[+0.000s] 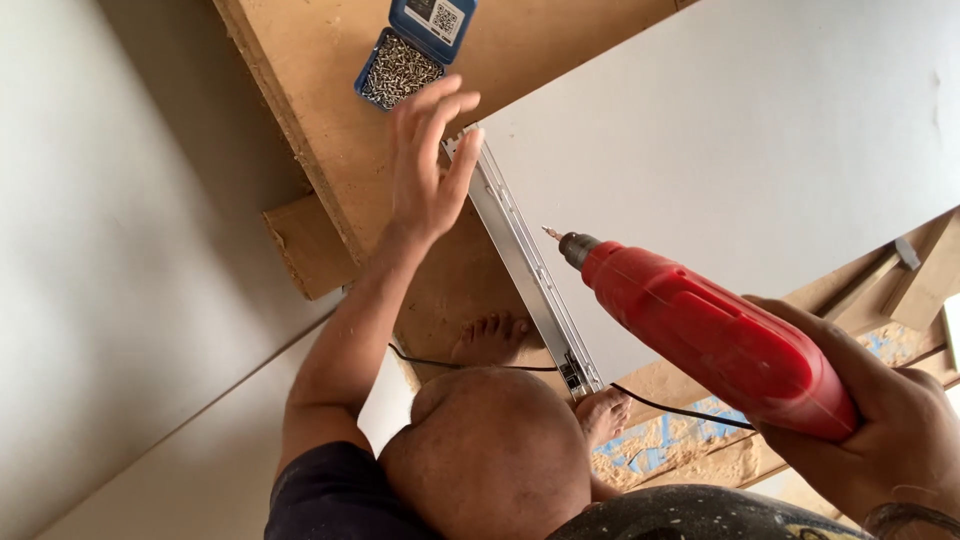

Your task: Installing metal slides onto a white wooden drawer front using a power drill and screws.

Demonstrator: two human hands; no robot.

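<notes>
My right hand grips a red power drill, its bit pointing up-left just above a white board. Along that board's left edge lies a long metal drawer slide rail. My left hand hovers open with fingers spread over the rail's far end, between the rail and a blue box of screws whose lid stands open. The hand holds nothing. My bare knee and feet show below.
A raw chipboard panel lies under the screw box and white board. A black cord runs across the floor by my feet. Wood offcuts lie at the right. A pale wall panel fills the left.
</notes>
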